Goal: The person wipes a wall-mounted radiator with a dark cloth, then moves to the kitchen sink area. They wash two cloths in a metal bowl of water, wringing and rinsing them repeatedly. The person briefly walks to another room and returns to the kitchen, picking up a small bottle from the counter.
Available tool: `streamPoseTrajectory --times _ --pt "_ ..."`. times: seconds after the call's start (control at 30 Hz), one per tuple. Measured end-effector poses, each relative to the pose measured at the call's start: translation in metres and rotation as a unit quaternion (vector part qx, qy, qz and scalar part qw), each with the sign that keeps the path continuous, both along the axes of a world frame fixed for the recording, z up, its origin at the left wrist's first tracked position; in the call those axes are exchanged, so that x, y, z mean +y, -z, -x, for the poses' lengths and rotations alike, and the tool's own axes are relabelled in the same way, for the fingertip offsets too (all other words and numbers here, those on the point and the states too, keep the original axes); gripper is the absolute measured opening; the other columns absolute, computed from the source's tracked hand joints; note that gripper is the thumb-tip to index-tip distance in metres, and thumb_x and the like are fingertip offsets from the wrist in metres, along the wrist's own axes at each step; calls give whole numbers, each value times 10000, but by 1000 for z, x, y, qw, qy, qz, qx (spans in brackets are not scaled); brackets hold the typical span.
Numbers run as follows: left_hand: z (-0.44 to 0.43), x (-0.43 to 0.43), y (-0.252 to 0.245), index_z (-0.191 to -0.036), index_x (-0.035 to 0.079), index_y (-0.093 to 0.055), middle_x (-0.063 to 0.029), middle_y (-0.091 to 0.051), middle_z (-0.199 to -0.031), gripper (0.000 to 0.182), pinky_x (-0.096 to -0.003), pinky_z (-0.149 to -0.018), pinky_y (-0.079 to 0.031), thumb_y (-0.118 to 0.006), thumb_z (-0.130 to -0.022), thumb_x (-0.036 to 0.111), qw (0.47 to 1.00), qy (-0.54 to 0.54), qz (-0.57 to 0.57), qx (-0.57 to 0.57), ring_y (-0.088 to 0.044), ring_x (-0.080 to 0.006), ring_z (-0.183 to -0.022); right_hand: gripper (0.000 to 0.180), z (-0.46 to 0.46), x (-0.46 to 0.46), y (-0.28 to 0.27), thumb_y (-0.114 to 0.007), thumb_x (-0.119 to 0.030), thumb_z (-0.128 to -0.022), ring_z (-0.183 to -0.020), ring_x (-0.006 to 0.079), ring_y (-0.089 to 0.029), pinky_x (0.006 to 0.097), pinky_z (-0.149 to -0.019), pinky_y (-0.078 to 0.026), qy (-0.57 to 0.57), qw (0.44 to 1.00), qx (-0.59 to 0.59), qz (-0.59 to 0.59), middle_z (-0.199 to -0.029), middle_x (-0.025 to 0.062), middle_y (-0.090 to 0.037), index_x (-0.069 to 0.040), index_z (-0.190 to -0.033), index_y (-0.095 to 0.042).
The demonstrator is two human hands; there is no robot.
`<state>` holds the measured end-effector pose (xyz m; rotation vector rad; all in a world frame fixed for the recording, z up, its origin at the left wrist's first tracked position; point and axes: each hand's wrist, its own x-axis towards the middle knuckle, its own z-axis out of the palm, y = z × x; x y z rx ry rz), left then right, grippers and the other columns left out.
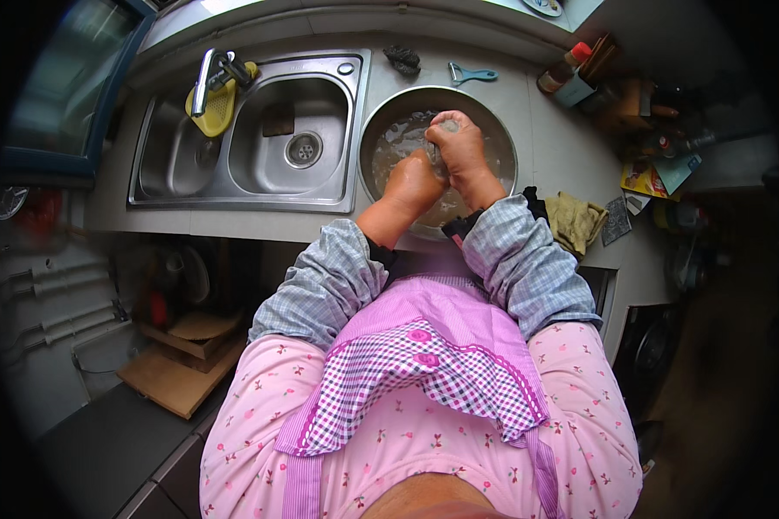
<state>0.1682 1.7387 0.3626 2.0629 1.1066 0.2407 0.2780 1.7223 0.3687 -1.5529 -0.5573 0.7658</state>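
Note:
A large round metal basin [506, 139] stands on the counter right of the sink, with cloudy, brownish water [389, 139] in it. Over the water my left hand [417, 181] and my right hand [459, 146] are close together, both with bent fingers. A wet greyish cloth [436, 154] seems to be gripped between them; a pale bit of it shows at the top of my right fist. The fingers hide most of it, so its exact kind is unclear.
A double steel sink [357, 130] with a faucet [201, 84] and a yellow strainer basket [213, 113] lies left. Behind the basin are a dark scouring pad [402, 60] and a blue-handled peeler [477, 74]. A yellowish cloth [574, 220] and a bottle [561, 71] are right.

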Motion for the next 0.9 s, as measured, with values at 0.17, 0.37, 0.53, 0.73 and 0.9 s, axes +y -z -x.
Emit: streamPoseTrajectory --times 0.17,0.37,0.53,0.73,0.9 --pt "5 -5 3 -1071 -32 -561 -284 -660 -898 545 -466 -723 -523 -723 -727 358 999 -23 -24 -12 -661 -413 -832 172 -3 0 5 -727 -120 -730 -732 108 -569 266 -659 -476 -44 997 -1 60 -804 25 -628 -74 -878 -653" --pt "23 20 -16 -1112 -14 -480 -176 -640 -885 715 -342 -638 -531 -861 -622 340 975 -113 129 -144 -661 -240 -753 683 -18 -20 -26 -757 -399 -812 -956 197 -602 334 -787 -521 -125 981 145 24 -1179 100 -571 -59 -1321 -454" --pt "23 19 -30 -1106 51 -568 -92 -636 -942 567 -294 -734 -510 -839 -700 341 959 5 131 -253 -622 -162 -851 600 -11 -41 -47 -736 -298 -842 -979 189 -618 366 -715 -566 -91 974 205 -42 -1157 70 -589 -98 -1325 -442" --pt "40 26 -34 -1205 63 -559 -63 -643 -995 434 -242 -701 -500 -680 -890 336 908 -99 290 -286 -625 -126 -832 519 -82 -79 -67 -744 -156 -832 -869 200 -663 352 -741 -586 39 974 159 -155 -1070 77 -627 -44 -1256 -467" --pt "42 25 -19 -1166 46 -565 -81 -630 -1038 379 -250 -730 -511 -647 -915 318 898 -120 351 -235 -630 -138 -833 654 -177 -116 -39 -749 -301 -826 -1004 289 -627 442 -816 -538 120 990 68 -16 -1139 129 -619 -68 -1343 -423"
